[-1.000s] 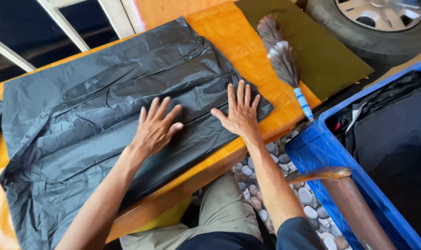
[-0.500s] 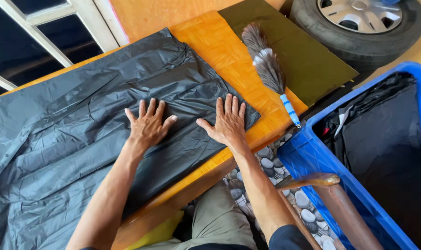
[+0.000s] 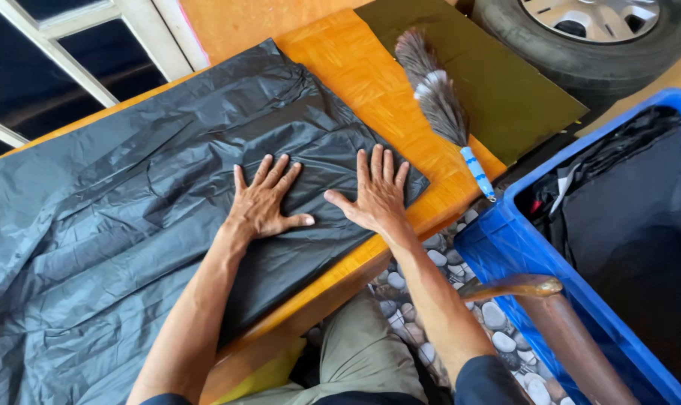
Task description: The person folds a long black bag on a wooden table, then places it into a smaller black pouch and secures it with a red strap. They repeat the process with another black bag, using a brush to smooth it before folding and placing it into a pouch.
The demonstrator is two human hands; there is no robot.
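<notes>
**A:** So what's taking up most of the frame?

**B:** The big black plastic bag point(image 3: 130, 225). It's spread out crinkly over the orange wooden surface point(image 3: 370, 75) and runs from the lower left corner up to about the middle, with its right edge ending just past the hands. The next biggest thing is the blue plastic bin point(image 3: 520, 255) at the lower right, with dark cloth stuffed inside. There's a car tyre point(image 3: 580, 52) with a silver rim in the upper right corner, and a dark olive mat point(image 3: 498, 82) lying just left of it.

**A:** And the arms?

**B:** Both forearms come up from the bottom edge, bare, angled slightly toward each other. The left hand point(image 3: 265, 199) is flat on the bag, palm down, with the fingers fanned out pointing to the top of the frame and the thumb sticking out to the right. The right hand point(image 3: 378, 195) is posed the same way just beside it, near the bag's right edge, with the thumb pointing left toward the other one. The thumbs are close but not touching. Neither hand is gripping anything, they're just open palms pressed on the plastic.

**A:** Any smaller stuff?

**B:** A feather duster point(image 3: 441, 105) with grey-brown plumes and a blue-white striped handle lies diagonally on the surface, right of the right hand. There's a brown wooden handle point(image 3: 558, 322) at the lower right, over pebbles point(image 3: 445, 262) on the floor.
</notes>
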